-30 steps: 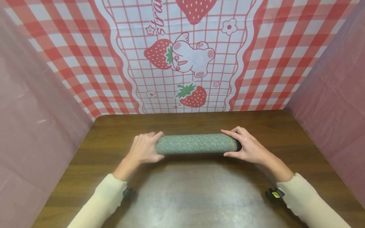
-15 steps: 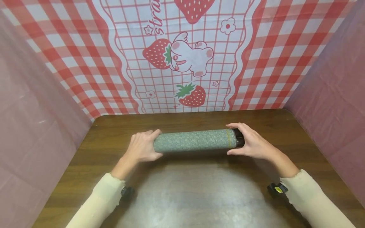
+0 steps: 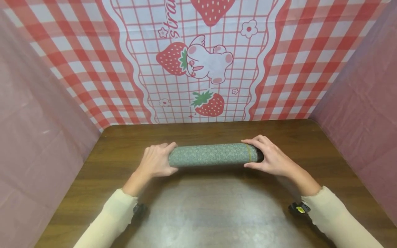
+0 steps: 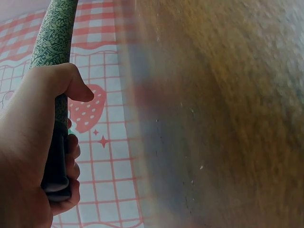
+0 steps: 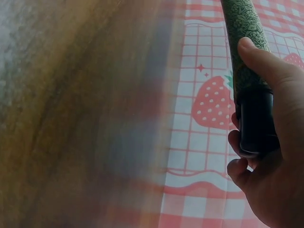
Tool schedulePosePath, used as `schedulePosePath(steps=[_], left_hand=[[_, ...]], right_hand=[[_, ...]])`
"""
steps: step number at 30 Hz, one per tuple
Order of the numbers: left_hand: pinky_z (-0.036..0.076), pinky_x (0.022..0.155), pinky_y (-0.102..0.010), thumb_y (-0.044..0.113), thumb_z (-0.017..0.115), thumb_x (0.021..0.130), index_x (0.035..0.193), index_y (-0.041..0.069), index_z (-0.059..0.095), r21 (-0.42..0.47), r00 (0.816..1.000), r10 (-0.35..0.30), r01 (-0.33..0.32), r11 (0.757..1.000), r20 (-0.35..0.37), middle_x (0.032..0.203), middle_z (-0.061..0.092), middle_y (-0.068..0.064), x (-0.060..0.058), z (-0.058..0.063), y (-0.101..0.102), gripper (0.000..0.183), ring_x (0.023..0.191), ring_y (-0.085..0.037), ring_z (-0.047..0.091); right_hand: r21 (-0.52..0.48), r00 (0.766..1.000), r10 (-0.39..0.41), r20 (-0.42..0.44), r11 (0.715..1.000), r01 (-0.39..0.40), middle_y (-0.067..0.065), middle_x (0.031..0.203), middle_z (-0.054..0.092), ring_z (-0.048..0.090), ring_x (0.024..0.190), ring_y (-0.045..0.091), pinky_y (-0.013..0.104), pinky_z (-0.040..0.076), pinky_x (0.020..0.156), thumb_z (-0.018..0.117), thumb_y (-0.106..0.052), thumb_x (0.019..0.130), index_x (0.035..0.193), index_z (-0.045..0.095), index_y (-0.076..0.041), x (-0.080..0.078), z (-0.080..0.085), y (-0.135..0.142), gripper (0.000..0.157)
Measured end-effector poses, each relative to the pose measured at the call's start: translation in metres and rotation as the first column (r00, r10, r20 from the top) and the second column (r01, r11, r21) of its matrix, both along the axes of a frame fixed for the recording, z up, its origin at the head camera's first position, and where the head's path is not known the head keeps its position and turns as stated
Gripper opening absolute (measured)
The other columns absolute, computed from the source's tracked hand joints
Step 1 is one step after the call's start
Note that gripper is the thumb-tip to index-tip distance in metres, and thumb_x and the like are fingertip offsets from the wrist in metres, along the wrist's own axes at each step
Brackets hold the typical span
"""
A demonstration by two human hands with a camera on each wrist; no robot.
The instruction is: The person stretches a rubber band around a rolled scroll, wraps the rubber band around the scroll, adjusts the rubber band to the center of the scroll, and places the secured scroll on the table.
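A long, flattish green piece with a leafy pattern [image 3: 211, 155] is held up level above the wooden table, a yellow line near its right end. Both its ends are black, as the wrist views show; its exact kind is unclear. My left hand [image 3: 156, 160] grips the left end, thumb on the near side. In the left wrist view the fingers [image 4: 72, 168] curl behind the black end [image 4: 56, 159]. At the other end my right hand [image 3: 271, 156] holds on with thumb and fingers. The right wrist view shows its thumb [image 5: 259, 59] against the pattern beside the black end [image 5: 256, 118].
The brown wooden table [image 3: 198, 213] spreads beneath both hands. A red and white strawberry-print cloth [image 3: 211, 69] hangs along its back edge. Pink cloth walls [image 3: 37, 137] close off the left and right sides. Black devices [image 3: 299, 207] are strapped at the wrists.
The right end of the green piece swung up and showed more of its black end half a second ago. Now it is lower, and my right hand has come back slightly inward.
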State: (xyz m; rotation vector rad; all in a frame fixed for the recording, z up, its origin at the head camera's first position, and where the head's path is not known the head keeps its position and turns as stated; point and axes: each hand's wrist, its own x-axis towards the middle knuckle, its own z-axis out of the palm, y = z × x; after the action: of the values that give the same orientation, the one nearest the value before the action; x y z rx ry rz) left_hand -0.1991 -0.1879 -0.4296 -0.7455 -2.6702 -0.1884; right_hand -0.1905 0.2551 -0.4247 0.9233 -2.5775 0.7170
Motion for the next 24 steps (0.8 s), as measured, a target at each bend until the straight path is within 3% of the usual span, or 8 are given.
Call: schedulePosePath(steps=[7,12,19,24], left_hand=[[0.043,0.049,-0.033,0.051,0.098,0.062,0.128,0.021,0.069,0.004,1.0,0.007,-0.007,1.0,0.021,0.089,0.076,-0.004,-0.0002,-0.0013,0.0028,0.078,0.062,-0.023,0.063],[0.042,0.049,-0.033,0.05,0.099,0.061,0.126,0.021,0.07,0.006,1.0,0.016,-0.016,1.0,0.016,0.089,0.077,-0.004,0.0021,-0.0001,0.0009,0.077,0.061,-0.022,0.062],[0.042,0.05,-0.032,0.05,0.098,0.062,0.128,0.021,0.07,0.005,0.999,0.022,-0.022,1.0,0.035,0.09,0.077,-0.004,0.0043,0.001,-0.0012,0.077,0.061,-0.02,0.062],[0.041,0.049,-0.031,0.05,0.098,0.062,0.128,0.02,0.07,-0.01,1.0,0.005,-0.005,1.0,0.02,0.088,0.076,-0.005,0.0047,0.0004,-0.0008,0.077,0.06,-0.019,0.06]], right_hand=[[-0.011,0.998,-0.014,-0.062,1.0,0.014,0.006,0.121,0.068,0.061,0.111,0.02,0.046,0.056,0.085,0.107,-0.03,0.069,0.15,0.072,-0.017,-0.0023,-0.0017,-0.0018,0.089],[-0.022,1.0,0.019,-0.006,1.0,-0.019,0.007,0.127,0.068,0.058,0.116,0.016,0.039,0.053,0.091,0.106,-0.027,0.071,0.155,0.064,-0.013,-0.0019,0.0024,-0.0005,0.095],[-0.08,0.997,0.079,0.022,0.994,-0.077,0.007,0.132,0.069,0.055,0.122,0.012,0.027,0.045,0.101,0.097,-0.017,0.077,0.14,0.064,-0.009,-0.0032,0.0067,0.0021,0.072],[-0.087,0.997,0.083,0.002,0.993,-0.083,0.005,0.13,0.069,0.054,0.12,0.009,0.026,0.045,0.099,0.098,-0.014,0.077,0.142,0.067,-0.012,-0.0018,0.0005,0.0019,0.073]])
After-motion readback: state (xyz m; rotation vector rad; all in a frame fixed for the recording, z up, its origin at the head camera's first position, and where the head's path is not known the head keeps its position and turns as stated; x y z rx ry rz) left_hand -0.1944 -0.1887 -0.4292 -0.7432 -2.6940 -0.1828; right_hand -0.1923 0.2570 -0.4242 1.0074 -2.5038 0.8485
